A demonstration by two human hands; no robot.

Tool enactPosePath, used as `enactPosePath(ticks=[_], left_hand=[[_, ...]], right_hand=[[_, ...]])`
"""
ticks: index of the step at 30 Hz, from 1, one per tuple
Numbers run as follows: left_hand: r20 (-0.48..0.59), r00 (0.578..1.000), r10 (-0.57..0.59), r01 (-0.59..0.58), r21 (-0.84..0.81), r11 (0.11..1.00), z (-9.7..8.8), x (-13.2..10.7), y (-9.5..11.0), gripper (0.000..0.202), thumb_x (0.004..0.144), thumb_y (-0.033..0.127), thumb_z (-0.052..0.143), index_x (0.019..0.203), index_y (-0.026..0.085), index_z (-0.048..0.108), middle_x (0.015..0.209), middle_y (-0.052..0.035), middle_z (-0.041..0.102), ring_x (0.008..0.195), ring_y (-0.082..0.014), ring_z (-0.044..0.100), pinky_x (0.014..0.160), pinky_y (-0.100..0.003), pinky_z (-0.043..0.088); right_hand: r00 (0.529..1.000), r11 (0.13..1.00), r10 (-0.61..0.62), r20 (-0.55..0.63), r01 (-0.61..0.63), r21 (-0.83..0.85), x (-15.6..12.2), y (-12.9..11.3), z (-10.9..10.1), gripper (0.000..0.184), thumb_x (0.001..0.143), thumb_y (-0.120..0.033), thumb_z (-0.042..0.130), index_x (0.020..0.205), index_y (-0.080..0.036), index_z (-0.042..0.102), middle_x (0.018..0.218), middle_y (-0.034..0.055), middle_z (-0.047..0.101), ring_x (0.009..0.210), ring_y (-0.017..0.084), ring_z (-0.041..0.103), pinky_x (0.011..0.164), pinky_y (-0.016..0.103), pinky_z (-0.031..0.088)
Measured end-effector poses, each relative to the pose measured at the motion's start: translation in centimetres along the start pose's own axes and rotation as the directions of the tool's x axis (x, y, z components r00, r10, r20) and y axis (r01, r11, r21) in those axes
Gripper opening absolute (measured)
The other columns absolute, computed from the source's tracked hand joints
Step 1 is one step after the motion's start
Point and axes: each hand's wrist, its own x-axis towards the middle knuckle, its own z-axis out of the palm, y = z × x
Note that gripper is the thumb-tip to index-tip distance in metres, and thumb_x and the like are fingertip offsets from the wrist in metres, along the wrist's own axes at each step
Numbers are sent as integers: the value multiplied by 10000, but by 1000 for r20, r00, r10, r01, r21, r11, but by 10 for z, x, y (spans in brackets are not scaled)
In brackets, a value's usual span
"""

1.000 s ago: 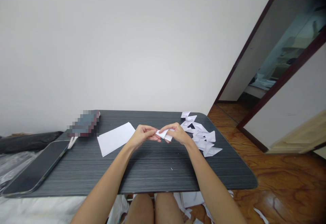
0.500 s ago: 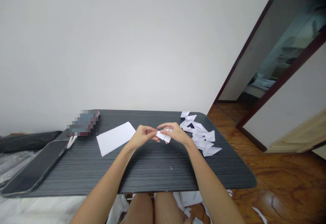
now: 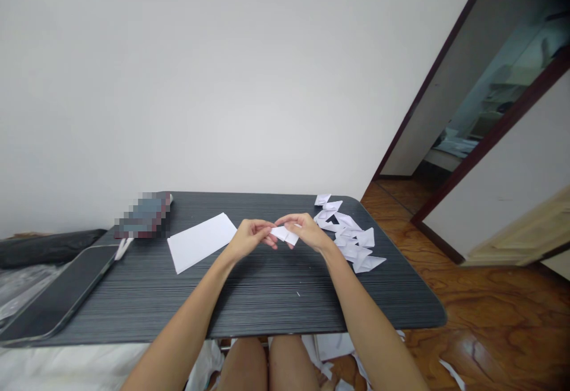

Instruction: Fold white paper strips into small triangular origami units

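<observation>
A small folded piece of white paper [image 3: 285,234] is held between both hands above the dark table. My left hand [image 3: 252,238] pinches its left end between thumb and fingers. On the other side, my right hand [image 3: 308,232] grips the right part, thumb on top and index finger reaching toward the left fingertips. Beside my left hand lies a stack of white paper sheets [image 3: 200,242]. Several folded white paper pieces [image 3: 351,237] sit in a loose pile to the right of my right hand.
The black wood-grained table [image 3: 267,308] stands against a white wall. A smartphone [image 3: 57,293] with a white cable [image 3: 123,248] lies at the left, near a blurred-out object [image 3: 145,216]. Paper scraps [image 3: 452,373] are on the wooden floor, and a doorway opens at the right.
The view has shifted very slightly. Both hands keep their hold on the folded paper, which has tilted a little between the fingers; the other things are unmoved.
</observation>
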Motion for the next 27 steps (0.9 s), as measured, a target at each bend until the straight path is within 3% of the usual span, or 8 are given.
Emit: enactPosePath(ticks=[4,8,11,14,19,23,27], left_hand=[[51,972,229,-233,309,922,2,-5,7,318,752,328,502,974,121,597,686,-49,606,514,-96,544,459,-197,431],[22,943,332,-302,473,828,5,-7,11,260,769,325,476,777,132,649,653,-36,594,468,-70,493,451,-178,398],[-36,951,307,-266,412,872,5,-6,10,292,768,340,471,670,115,629,551,-23,572,461,-87,506,477,-192,419],[-91,965,245,-206,311,928,5,-4,7,301,766,356,467,689,109,623,525,-17,573,447,-95,513,477,-201,432],[-80,977,197,-167,287,943,7,-3,2,313,760,374,464,702,106,614,533,-17,572,425,-87,504,450,-192,419],[-72,980,185,-151,335,930,10,-3,0,306,770,368,446,679,110,584,507,3,539,396,-67,467,417,-173,372],[-130,968,213,-139,426,894,11,-1,-4,307,781,351,418,616,122,537,415,46,442,357,-48,384,395,-163,311]], right_hand=[[995,972,95,-20,-88,216,3,4,-1,215,652,-210,600,842,-109,588,485,-34,522,313,12,352,313,148,245],[984,944,167,66,-179,279,5,5,2,172,641,-200,620,780,-104,584,517,-15,537,346,10,386,331,137,260],[993,962,110,41,-116,248,2,0,2,242,723,-333,542,835,-121,569,616,32,591,463,75,526,408,171,373],[1000,986,14,-12,-12,164,-1,-6,1,364,774,-446,427,941,-142,538,769,74,616,616,138,599,478,220,440],[995,990,-93,-30,90,-109,1,-5,7,303,676,-376,578,838,-120,566,633,33,602,529,136,582,367,182,383],[991,981,-113,-67,101,-167,4,0,11,249,690,-352,557,730,-106,570,514,8,582,406,88,502,356,176,340],[990,979,-111,-83,95,-179,3,0,10,257,705,-351,534,742,-100,567,447,-16,546,339,53,410,353,169,286]])
